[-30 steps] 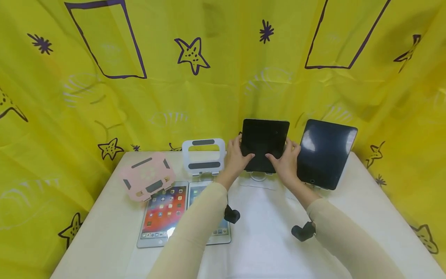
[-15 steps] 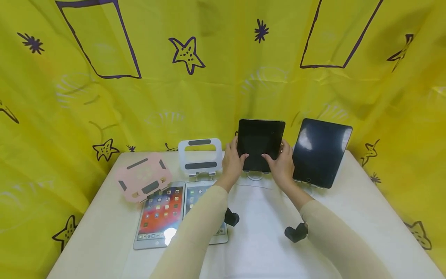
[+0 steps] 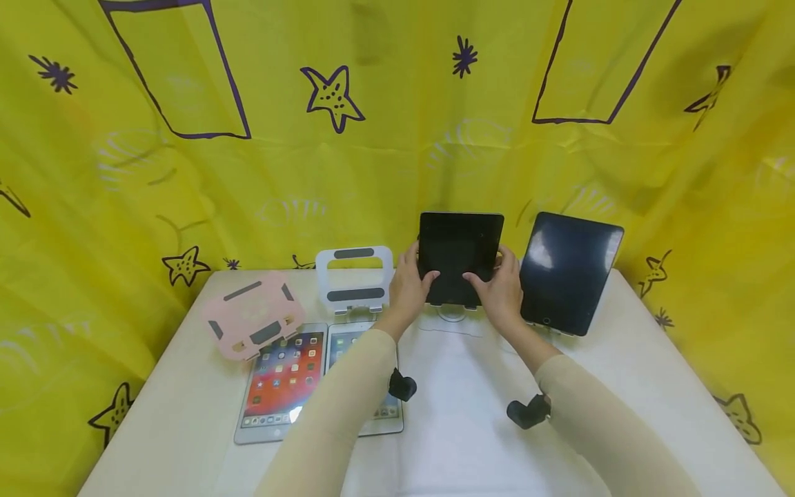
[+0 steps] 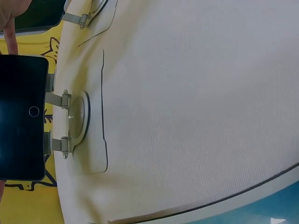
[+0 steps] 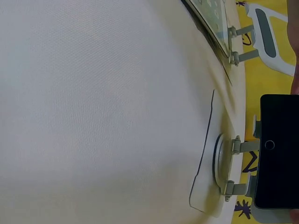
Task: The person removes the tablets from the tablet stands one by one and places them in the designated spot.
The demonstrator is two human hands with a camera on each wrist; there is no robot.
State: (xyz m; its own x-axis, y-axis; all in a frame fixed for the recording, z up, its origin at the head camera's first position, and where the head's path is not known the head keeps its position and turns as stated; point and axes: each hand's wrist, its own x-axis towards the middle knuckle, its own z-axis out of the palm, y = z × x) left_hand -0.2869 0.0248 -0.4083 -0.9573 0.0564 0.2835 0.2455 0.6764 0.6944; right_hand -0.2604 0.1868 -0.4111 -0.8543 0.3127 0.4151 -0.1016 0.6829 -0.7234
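A black-screened tablet [image 3: 460, 248] stands upright on a stand, whose round foot [image 3: 451, 314] shows under it. My left hand [image 3: 406, 288] grips the tablet's left edge, its thumb over the screen and its fingers round the side. On the opposite edge my right hand [image 3: 504, 291] grips in the same way, thumb on the glass. Both wrist views show the home button [image 4: 33, 111] low on the screen and two hinged arms [image 5: 240, 189] of the stand below it. Most of the stand's plate is hidden behind the tablet.
Right of my right hand, a larger dark tablet [image 3: 568, 276] leans on another stand. A white stand [image 3: 355, 295] and a pink stand [image 3: 254, 317] are at the left. Two lit tablets [image 3: 282, 386] lie on the white table [image 3: 459, 442]. A yellow curtain [image 3: 397, 159] hangs behind.
The whole head view has shifted slightly, so everything sits a little further left. Both hands keep their grip on the tablet, which stays on its stand.
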